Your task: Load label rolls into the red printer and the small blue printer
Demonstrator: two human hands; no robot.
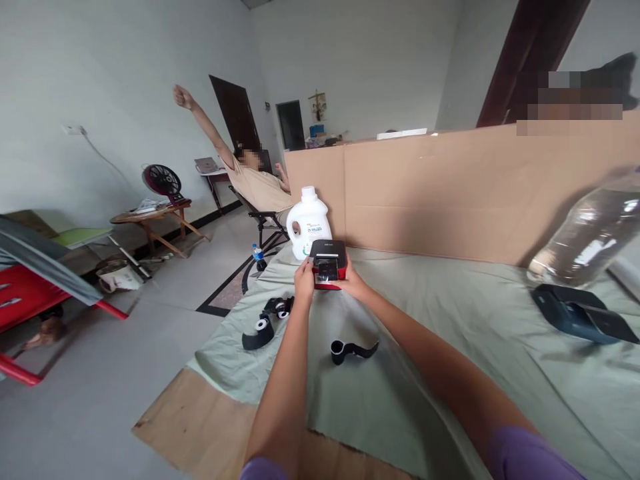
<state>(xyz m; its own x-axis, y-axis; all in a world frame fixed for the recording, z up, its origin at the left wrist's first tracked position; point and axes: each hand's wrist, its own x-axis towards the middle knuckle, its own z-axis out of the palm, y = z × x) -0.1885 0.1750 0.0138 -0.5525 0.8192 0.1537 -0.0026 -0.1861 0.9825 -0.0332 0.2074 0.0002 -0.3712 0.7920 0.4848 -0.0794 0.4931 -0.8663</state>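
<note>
A pale green cloth (450, 320) covers the table. Near its far edge, the left hand (303, 280) and right hand (354, 283) clasp a red-and-black box (327, 264), fingers curled round its sides.

A bare home room (makeshift workspace): fan (161, 180), wooden table (150, 217), folding chair (265, 223).

Both forearms are bare, and short purple sleeves (535, 457), probably of a T-shirt, show only at the picture's bottom edge.

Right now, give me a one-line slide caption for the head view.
Left hand and right hand grip a red-and-black device on the green cloth, white jug behind.
</note>
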